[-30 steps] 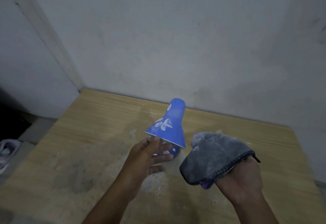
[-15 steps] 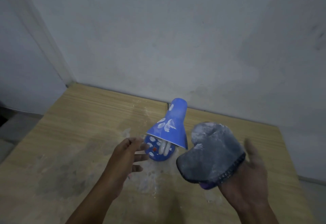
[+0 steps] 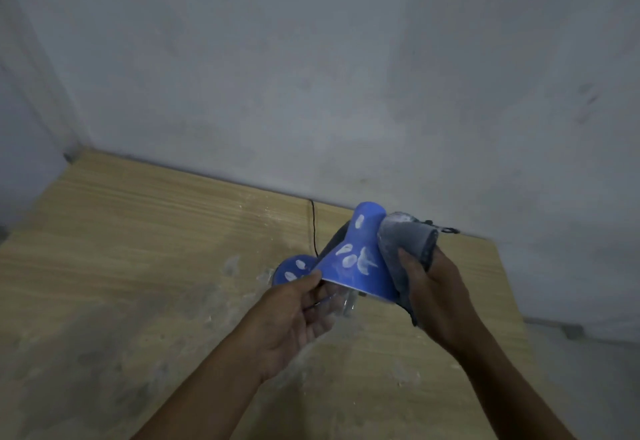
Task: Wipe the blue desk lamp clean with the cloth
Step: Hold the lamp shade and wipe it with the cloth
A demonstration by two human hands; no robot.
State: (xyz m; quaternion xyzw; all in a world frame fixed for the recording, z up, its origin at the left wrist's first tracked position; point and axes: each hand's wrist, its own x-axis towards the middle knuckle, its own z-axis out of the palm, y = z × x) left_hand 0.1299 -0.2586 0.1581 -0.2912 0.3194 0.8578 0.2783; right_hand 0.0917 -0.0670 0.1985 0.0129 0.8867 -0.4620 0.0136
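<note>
The right hand (image 3: 436,287) holds the cloth (image 3: 405,245) against the right side of the lamp shade (image 3: 356,259); the left hand (image 3: 294,311) steadies its rim.

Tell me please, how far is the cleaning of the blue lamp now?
It has barely started. The left hand steadies the blue lamp shade at its rim, and the right hand presses the grey cloth against the shade's right side. Still to wipe: the white smears on the front of the shade and on the lamp base. No part looks cleaned yet.
</note>
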